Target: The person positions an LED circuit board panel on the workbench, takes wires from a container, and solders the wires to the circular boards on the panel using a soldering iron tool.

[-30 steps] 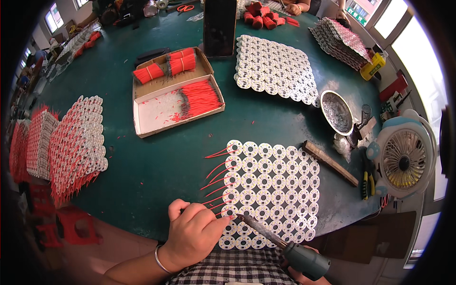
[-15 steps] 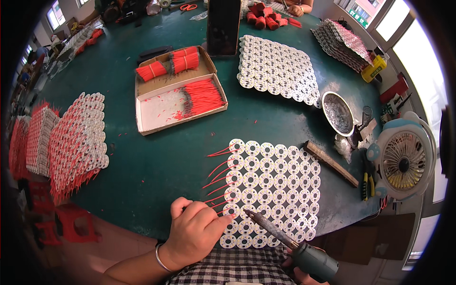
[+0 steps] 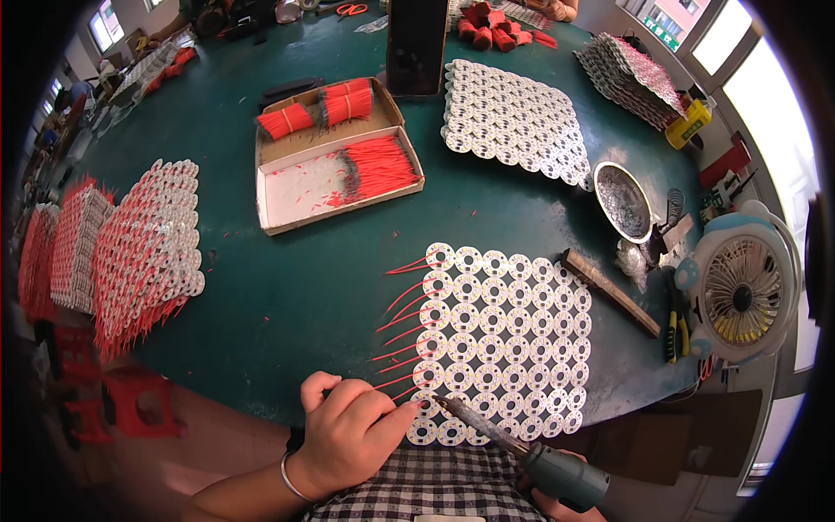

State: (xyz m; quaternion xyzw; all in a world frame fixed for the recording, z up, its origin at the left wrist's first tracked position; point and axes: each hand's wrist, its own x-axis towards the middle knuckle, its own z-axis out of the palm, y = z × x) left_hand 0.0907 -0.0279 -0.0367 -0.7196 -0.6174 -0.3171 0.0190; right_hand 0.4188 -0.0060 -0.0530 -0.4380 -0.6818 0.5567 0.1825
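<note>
Soldering iron [image 3: 524, 449] swings left, right hand [image 3: 553, 506] holding it; left hand [image 3: 352, 431] pinches narrow, contents hard to make out. One slip of that close tip could burn it!

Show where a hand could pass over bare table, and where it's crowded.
Widest: the green table between the left stacks and the sheet of discs, below the box, dotted with red scraps. Narrower: between box and white disc pile. Crowded: the right, with bowl, wooden bar, pliers and fan.
</note>
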